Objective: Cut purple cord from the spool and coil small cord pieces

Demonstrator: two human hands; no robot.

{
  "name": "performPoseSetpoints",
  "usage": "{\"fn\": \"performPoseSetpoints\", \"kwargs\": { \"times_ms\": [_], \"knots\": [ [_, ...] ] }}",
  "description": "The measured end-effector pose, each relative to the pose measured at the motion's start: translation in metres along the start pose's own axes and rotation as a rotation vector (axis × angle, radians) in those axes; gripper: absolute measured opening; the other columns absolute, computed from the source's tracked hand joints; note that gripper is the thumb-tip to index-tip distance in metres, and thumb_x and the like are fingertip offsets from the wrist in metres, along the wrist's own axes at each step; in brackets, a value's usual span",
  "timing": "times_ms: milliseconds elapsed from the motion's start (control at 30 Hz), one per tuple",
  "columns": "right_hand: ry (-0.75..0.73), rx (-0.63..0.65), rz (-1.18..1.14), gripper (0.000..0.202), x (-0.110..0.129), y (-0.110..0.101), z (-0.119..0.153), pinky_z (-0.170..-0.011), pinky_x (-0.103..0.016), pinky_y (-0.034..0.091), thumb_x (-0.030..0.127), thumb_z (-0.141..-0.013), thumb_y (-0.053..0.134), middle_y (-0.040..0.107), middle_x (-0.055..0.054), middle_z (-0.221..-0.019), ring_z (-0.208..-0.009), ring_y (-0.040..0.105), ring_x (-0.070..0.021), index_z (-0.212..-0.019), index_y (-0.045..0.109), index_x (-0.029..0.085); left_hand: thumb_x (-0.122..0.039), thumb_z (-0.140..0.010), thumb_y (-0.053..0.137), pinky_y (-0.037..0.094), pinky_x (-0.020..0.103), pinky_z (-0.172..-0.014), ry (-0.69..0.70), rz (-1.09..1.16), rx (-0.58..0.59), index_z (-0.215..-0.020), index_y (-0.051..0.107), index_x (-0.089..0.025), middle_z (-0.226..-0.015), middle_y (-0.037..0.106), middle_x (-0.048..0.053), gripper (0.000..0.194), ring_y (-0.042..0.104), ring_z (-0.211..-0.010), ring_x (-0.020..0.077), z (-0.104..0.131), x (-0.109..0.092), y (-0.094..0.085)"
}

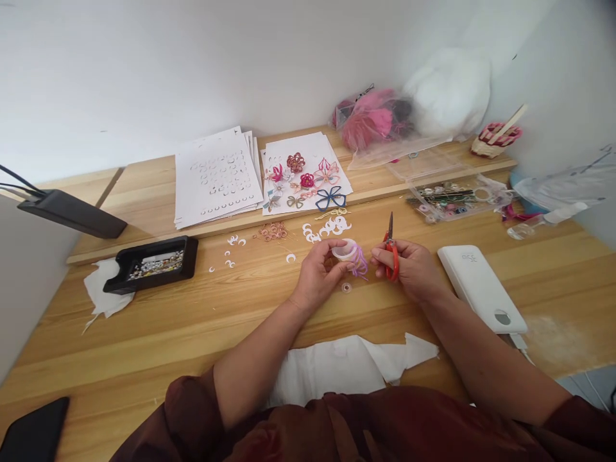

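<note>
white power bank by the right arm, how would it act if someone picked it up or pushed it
The power bank looks like a rigid block, so probably stiff. Lying flat, it seems unlikely to roll or tip. The plugged-in cable may drag.

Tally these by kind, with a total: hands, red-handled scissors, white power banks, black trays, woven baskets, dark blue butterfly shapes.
Hands: 2 (left hand, right hand)
Red-handled scissors: 1
White power bank: 1
Black tray: 1
Woven basket: 1
Dark blue butterfly shape: 1
Total: 7
</note>
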State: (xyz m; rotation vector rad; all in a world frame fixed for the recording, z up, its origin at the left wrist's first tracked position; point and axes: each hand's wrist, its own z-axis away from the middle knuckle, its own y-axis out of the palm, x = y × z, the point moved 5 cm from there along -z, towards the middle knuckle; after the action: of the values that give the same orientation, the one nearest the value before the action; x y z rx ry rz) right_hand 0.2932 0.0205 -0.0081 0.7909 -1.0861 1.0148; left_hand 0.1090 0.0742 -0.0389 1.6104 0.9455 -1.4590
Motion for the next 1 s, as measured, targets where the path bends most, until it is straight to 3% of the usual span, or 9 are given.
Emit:
{"fn": "performPoseSetpoints", "kwargs": {
  "times_ms": [200, 767, 867, 1000],
  "knots": [
    [0.013, 0.080, 0.016, 0.038, 0.001, 0.011, 0.006, -0.045, -0.022, 0.041, 0.045, -0.057, 0.098, 0.070, -0.001, -0.063, -0.047, 0.058, -0.0104, -0.069, 0.073, 0.018, -0.026, -0.085, 0.078, 0.061, 0.029, -0.079, 0.049, 0.007, 0.027, -0.121, 0.058, -0.022, -0.119, 0.070, 0.010, 0.041, 0.072, -0.098, 0.0188, 0.000, -0.005, 0.002],
    [0.115, 0.222, -0.074, 0.039, -0.010, 0.014, 0.007, -0.044, -0.023, 0.042, 0.045, -0.061, 0.096, 0.068, 0.001, -0.061, -0.046, 0.056, -0.0097, -0.068, 0.068, 0.019, -0.037, -0.085, 0.078, 0.052, 0.023, -0.063, 0.072, -0.041, -0.013, -0.102, 0.051, -0.024, -0.099, 0.066, 0.003, 0.034, 0.061, -0.076, 0.0134, 0.000, -0.007, 0.001],
    [0.098, 0.228, -0.056, 0.037, -0.011, 0.016, 0.008, -0.044, -0.022, 0.040, 0.044, -0.063, 0.095, 0.069, 0.000, -0.063, -0.046, 0.056, -0.0096, -0.071, 0.070, 0.018, -0.036, -0.085, 0.078, 0.054, 0.025, -0.066, 0.077, -0.041, -0.007, -0.101, 0.054, -0.023, -0.107, 0.069, 0.006, 0.031, 0.065, -0.081, 0.0148, 0.000, -0.005, 0.002],
    [0.069, 0.219, -0.039, 0.035, -0.012, 0.018, 0.009, -0.045, -0.023, 0.043, 0.045, -0.066, 0.094, 0.070, -0.001, -0.066, -0.049, 0.059, -0.0107, -0.073, 0.072, 0.019, -0.034, -0.088, 0.075, 0.059, 0.030, -0.081, 0.083, 0.028, 0.039, -0.102, 0.057, -0.022, -0.120, 0.070, 0.010, 0.026, 0.071, -0.101, 0.0194, 0.000, -0.003, 0.004]
  ]
}}
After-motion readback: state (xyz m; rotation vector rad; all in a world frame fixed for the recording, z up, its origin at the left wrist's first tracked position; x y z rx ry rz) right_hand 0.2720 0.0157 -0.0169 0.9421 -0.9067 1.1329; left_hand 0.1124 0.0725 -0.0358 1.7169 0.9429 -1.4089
